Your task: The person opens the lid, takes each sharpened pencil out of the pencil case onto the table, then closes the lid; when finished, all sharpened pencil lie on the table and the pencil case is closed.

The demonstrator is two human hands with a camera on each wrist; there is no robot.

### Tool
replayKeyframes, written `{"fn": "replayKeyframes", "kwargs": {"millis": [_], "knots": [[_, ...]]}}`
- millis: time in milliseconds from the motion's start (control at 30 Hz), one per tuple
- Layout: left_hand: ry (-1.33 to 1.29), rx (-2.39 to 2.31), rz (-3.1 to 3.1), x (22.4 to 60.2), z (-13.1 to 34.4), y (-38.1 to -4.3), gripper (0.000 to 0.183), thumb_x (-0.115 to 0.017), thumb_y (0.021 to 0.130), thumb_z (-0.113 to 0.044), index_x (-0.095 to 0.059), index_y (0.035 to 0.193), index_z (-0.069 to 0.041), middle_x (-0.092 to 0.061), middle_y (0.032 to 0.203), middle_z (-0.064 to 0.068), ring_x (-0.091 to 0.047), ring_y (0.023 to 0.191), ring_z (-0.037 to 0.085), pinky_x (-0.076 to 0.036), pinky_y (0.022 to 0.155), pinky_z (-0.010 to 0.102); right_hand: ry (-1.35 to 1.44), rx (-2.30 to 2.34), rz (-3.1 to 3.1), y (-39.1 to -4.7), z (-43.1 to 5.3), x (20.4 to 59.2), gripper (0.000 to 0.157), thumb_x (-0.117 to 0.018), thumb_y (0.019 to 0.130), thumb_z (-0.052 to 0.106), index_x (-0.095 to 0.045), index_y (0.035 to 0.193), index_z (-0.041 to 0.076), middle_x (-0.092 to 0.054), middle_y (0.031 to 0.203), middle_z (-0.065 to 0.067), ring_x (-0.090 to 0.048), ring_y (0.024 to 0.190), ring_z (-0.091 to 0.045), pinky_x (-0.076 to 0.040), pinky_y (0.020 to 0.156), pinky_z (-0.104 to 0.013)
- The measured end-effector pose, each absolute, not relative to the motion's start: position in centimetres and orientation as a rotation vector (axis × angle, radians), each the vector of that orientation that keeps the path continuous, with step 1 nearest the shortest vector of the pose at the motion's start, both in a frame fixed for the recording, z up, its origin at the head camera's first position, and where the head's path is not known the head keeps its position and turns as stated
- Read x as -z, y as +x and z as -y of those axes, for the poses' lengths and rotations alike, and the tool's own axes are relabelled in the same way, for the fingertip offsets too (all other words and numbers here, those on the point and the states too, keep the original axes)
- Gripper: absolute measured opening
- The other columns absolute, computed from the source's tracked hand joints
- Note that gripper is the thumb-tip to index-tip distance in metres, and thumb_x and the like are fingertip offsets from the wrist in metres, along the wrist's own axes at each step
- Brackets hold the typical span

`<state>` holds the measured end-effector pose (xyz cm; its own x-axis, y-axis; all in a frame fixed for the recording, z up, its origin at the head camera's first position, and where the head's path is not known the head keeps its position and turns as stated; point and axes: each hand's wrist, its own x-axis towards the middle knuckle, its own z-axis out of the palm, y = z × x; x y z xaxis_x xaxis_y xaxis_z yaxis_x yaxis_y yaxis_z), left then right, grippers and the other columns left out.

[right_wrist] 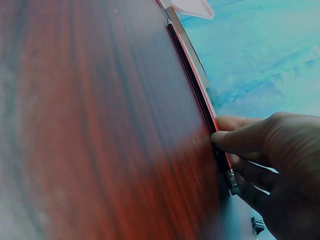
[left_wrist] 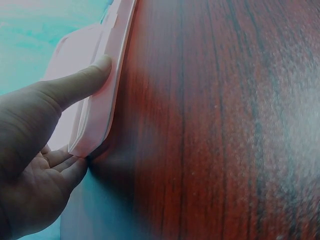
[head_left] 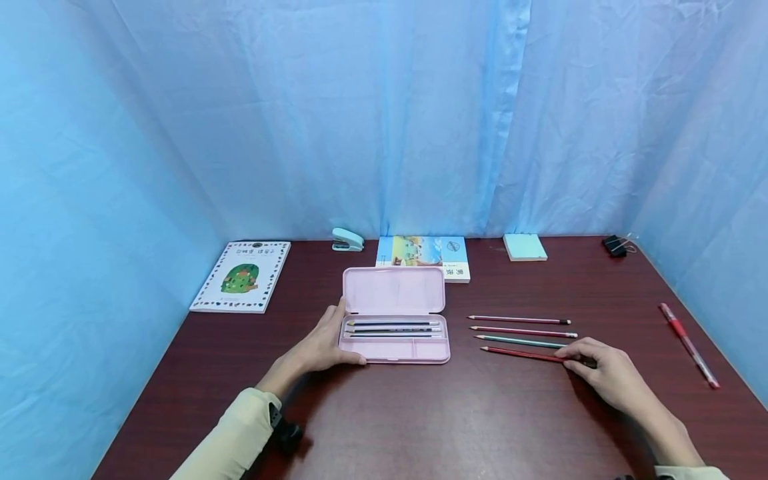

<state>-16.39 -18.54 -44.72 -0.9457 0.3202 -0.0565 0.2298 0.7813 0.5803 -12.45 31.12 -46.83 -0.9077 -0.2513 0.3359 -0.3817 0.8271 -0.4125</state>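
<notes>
A pink pencil case (head_left: 372,351) lies with its lid (head_left: 393,291) raised, several pencils (head_left: 393,330) in its long back compartment. My left hand (head_left: 324,340) grips the case's left end, thumb along the front wall and fingers by the side; the left wrist view shows the thumb (left_wrist: 87,82) on the pink wall. Over to the right, my right hand (head_left: 606,370) pinches a red pencil (head_left: 522,353) near its eraser end, between thumb and fingers (right_wrist: 240,137). Behind it lie a green pencil (head_left: 519,341), a red-and-white pencil (head_left: 522,331) and a pink pencil (head_left: 519,320), roughly parallel.
Along the back stand a mint stapler (head_left: 348,240), a colourful book (head_left: 423,252) partly behind the lid, a sticky-note pad (head_left: 525,247) and a black binder clip (head_left: 615,246). A white book (head_left: 240,277) lies far left, a red pen (head_left: 690,345) far right. Blue curtains (head_left: 372,120) enclose the table.
</notes>
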Motion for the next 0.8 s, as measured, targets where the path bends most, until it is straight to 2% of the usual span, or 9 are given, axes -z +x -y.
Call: {"fn": "replayKeyframes", "kwargs": {"millis": [233, 367, 467, 800], "knots": [[0.441, -0.896, -2.811, 44.7, 18.5, -16.2, 0.127, -0.082, 0.06, -0.048, -0.001, 0.148, -0.004, -0.031, 0.136, 0.015, -0.037, 0.118, 0.023, -0.033, 0.099, 0.037, 0.543, -0.671, 2.696, -12.7, -30.0, 45.9, 0.03, -0.076, 0.071, 0.003, -0.069, 0.09, 0.025, -0.061, 0.09, 0.01, -0.056, 0.08, -0.005, -0.04, 0.068, -0.014], [0.43, -0.897, -2.816, 44.6, 18.5, -16.2, 0.127, -0.083, 0.06, -0.047, -0.002, 0.148, -0.004, -0.032, 0.136, 0.015, -0.038, 0.117, 0.023, -0.033, 0.099, 0.037, 0.593, -0.686, 2.696, -13.5, -27.6, 44.6, 0.03, -0.074, 0.073, 0.002, -0.069, 0.094, 0.021, -0.062, 0.093, 0.007, -0.058, 0.088, -0.017, -0.045, 0.074, -0.033], [0.432, -0.895, -2.814, 44.6, 18.6, -16.2, 0.127, -0.083, 0.06, -0.047, -0.002, 0.148, -0.004, -0.032, 0.136, 0.015, -0.038, 0.117, 0.023, -0.033, 0.099, 0.037, 0.649, -0.719, 2.729, -14.4, -25.2, 44.0, 0.028, -0.072, 0.077, 0.004, -0.068, 0.099, 0.02, -0.062, 0.097, 0.006, -0.059, 0.092, -0.02, -0.045, 0.076, -0.043], [0.443, -0.905, -2.809, 44.7, 18.5, -16.4, 0.127, -0.082, 0.06, -0.048, -0.001, 0.148, -0.005, -0.032, 0.135, 0.014, -0.038, 0.115, 0.022, -0.033, 0.098, 0.037, 0.886, -0.968, 2.745, -17.0, -16.5, 43.8, 0.028, -0.069, 0.081, 0.009, -0.066, 0.108, 0.014, -0.062, 0.104, 0.005, -0.058, 0.096, -0.014, -0.047, 0.083, -0.039]]}}
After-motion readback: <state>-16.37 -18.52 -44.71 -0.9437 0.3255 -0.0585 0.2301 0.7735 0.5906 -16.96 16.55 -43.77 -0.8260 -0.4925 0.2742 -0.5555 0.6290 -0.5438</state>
